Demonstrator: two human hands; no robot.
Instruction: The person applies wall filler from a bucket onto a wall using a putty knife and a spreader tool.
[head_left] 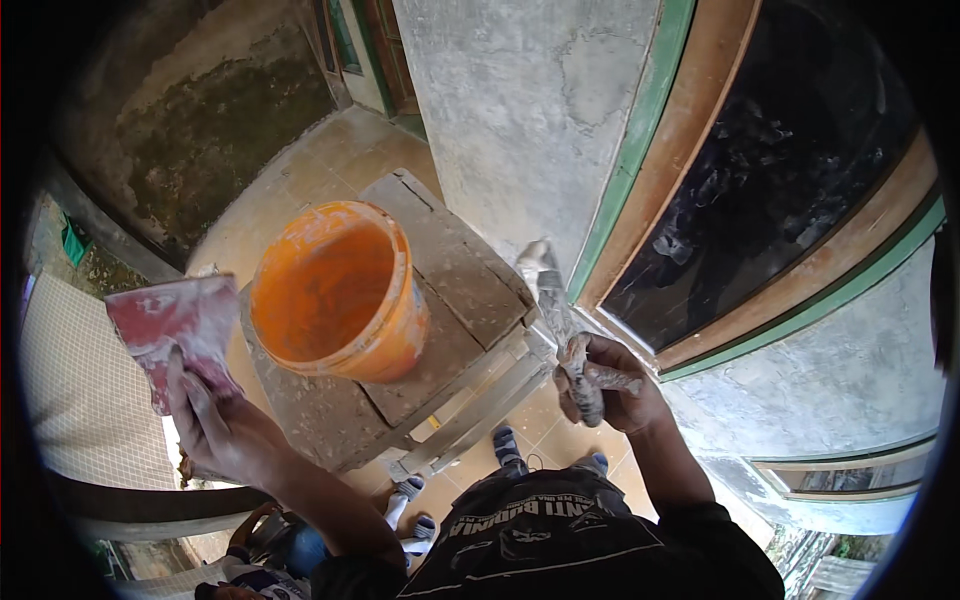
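My left hand (222, 432) grips a reddish scraper (180, 325), its wide flat blade smeared with white paste, held to the left of the bucket. An orange bucket (400, 330) stands upright on a wooden bench (460, 345); whitish smears mark its rim and side, and its visible inner wall is stained. To the right of the bench, my right hand (625, 390) is closed around the handle of a narrow, plaster-coated trowel (548, 285). The trowel's blade points away from me, toward the wall, and its tip is slightly blurred.
A grey plastered wall (520, 110) rises ahead, beside a wood-and-green-framed window (770, 180) on the right. Tan floor tiles (320, 165) surround the bench. Another person (265, 560) is at the lower left, behind a low dark curved ledge (150, 500).
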